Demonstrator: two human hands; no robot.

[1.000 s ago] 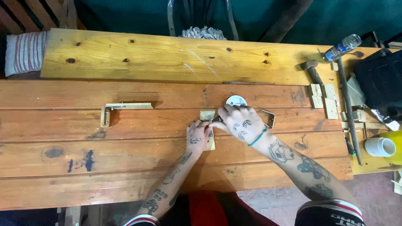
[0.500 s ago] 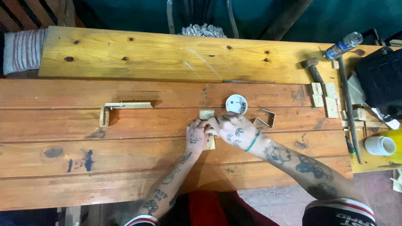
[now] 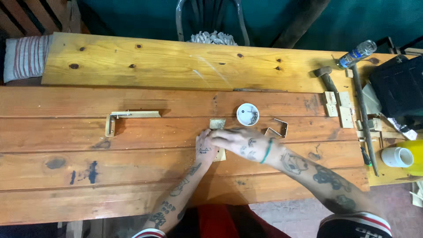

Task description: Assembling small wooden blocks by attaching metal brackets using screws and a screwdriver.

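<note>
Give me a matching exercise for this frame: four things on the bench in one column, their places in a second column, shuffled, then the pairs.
Things:
1. small wood block
2. white dish of screws
3. L-shaped wooden piece
4. hammer

Places:
A. far right, near a plastic bottle
B. under both hands
C. left of the hands, lying alone
D. just beyond the right hand

Pairs: 1-B, 2-D, 3-C, 4-A

Desk (image 3: 132, 176): orange-brown planks, dark knots, blue paint smear. Upper board (image 3: 176, 66): pale yellow pine. Small wood piece (image 3: 217, 124): light tan. Round dish (image 3: 247, 114): white. Wristband (image 3: 265, 151): teal-green. Left hand (image 3: 205, 147), right hand (image 3: 240, 142): dark tattoo patterns. Cloth (image 3: 24, 57): white, red-striped. Cup (image 3: 397, 157): white. Shorts (image 3: 220, 224): red.
</note>
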